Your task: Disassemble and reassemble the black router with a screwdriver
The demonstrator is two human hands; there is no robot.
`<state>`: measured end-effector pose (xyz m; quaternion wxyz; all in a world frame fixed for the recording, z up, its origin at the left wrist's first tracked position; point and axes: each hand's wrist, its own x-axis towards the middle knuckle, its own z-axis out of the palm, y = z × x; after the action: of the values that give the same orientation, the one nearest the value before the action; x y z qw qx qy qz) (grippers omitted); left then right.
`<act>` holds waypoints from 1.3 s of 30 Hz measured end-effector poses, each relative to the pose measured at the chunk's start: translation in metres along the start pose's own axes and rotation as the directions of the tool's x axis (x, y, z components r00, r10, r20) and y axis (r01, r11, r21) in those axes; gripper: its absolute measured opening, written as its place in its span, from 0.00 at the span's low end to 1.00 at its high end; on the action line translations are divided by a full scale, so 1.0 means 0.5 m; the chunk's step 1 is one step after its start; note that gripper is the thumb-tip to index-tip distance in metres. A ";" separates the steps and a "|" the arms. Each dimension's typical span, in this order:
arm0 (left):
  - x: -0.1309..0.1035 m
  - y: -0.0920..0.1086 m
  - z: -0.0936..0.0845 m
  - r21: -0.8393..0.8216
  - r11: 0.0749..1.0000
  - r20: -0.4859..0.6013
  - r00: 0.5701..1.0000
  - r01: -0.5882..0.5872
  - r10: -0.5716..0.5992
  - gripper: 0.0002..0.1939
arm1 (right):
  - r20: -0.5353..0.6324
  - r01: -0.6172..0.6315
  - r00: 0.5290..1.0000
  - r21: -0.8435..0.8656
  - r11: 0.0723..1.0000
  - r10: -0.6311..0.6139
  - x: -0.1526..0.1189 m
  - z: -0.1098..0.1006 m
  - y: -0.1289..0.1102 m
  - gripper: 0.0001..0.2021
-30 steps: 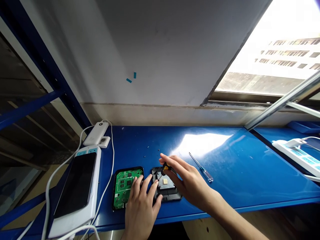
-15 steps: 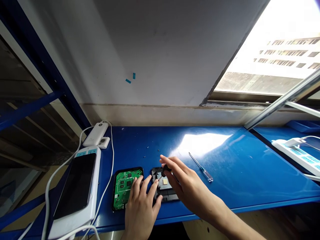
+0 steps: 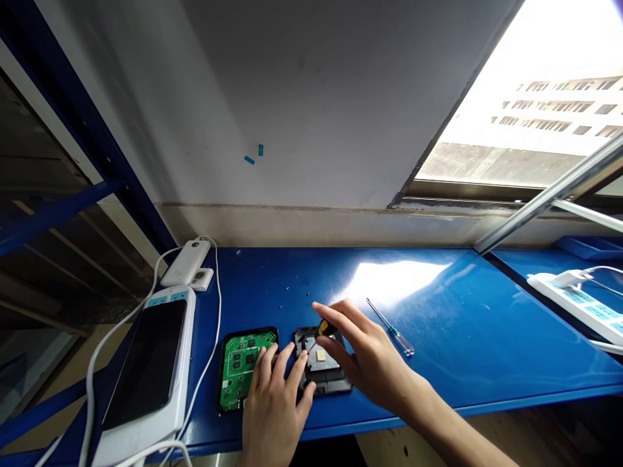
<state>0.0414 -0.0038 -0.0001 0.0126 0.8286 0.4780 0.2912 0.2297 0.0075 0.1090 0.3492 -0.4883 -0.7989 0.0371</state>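
Note:
A black casing with a green circuit board lies beside a second black casing half, which holds a grey metal plate with a pale square pad. My left hand rests with fingers spread across the inner edges of both halves. Above the right half, my right hand grips a short screwdriver with a black and yellow handle; its thin shaft slants down toward my left index fingertip. Where the tip ends is too small to tell.
On the blue table, a clear-handled screwdriver lies right of my hands. Tiny screws are scattered behind the casings. A phone on a white power strip, cables and a white power bank stand left. Another power strip is far right.
My right hand's fingers have shifted on the screwdriver, and its yellow marking now shows. My left hand has stayed almost in place.

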 end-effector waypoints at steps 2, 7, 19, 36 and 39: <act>0.001 -0.001 0.000 -0.004 1.000 -0.012 1.000 -0.009 0.009 0.16 | 0.066 -0.024 0.998 0.045 0.999 0.021 -0.006 -0.006 -0.003 0.23; -0.001 0.000 0.002 0.015 1.000 -0.021 1.000 -0.005 0.005 0.16 | 0.131 0.063 0.989 0.088 0.994 -0.074 -0.004 -0.005 -0.006 0.23; -0.001 -0.009 0.000 0.028 0.998 0.013 0.998 -0.055 0.055 0.17 | 0.112 0.017 0.993 0.113 0.993 -0.029 0.007 -0.014 0.002 0.23; -0.007 -0.011 0.006 0.026 0.999 0.034 0.999 -0.038 0.037 0.17 | 0.032 0.033 0.999 0.122 0.992 -0.037 0.000 0.003 -0.001 0.22; -0.006 -0.007 0.007 0.020 1.000 0.008 1.000 -0.016 0.016 0.16 | 0.024 0.076 0.996 0.164 0.983 -0.081 -0.007 0.008 0.000 0.24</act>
<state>0.0391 -0.0036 -0.0054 0.0036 0.8337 0.4740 0.2833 0.2283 0.0059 0.1042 0.3770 -0.4254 -0.8171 0.0959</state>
